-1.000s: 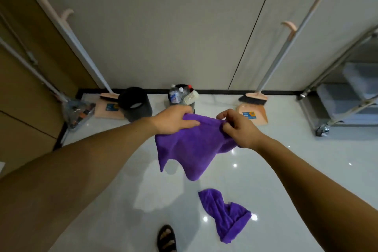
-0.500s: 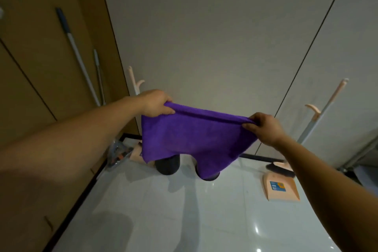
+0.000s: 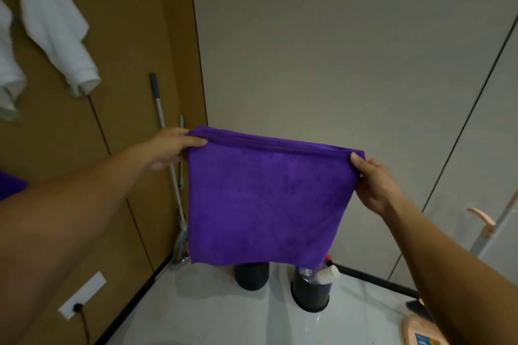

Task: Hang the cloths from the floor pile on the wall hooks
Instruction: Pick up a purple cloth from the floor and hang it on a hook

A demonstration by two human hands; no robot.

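Note:
A purple cloth (image 3: 263, 199) hangs flat in front of me, stretched out by its top edge. My left hand (image 3: 171, 148) pinches its top left corner and my right hand (image 3: 372, 179) pinches its top right corner. Two white cloths (image 3: 59, 22) hang high on the brown wall at the upper left; the hooks themselves are hidden under them. A sliver of another purple cloth (image 3: 11, 185) shows at the left edge behind my left arm. The floor pile is out of view.
Mop handles (image 3: 165, 131) lean in the corner of the brown wall. Two black bins (image 3: 252, 274) stand on the white floor below the cloth, one holding bottles. A peach dustpan (image 3: 420, 330) lies bottom right, and a wall socket (image 3: 81, 300) sits low left.
The view has swung up and left from the floor to the brown wall. The cloth, bunched between my hands a second ago, now hangs spread out and raised.

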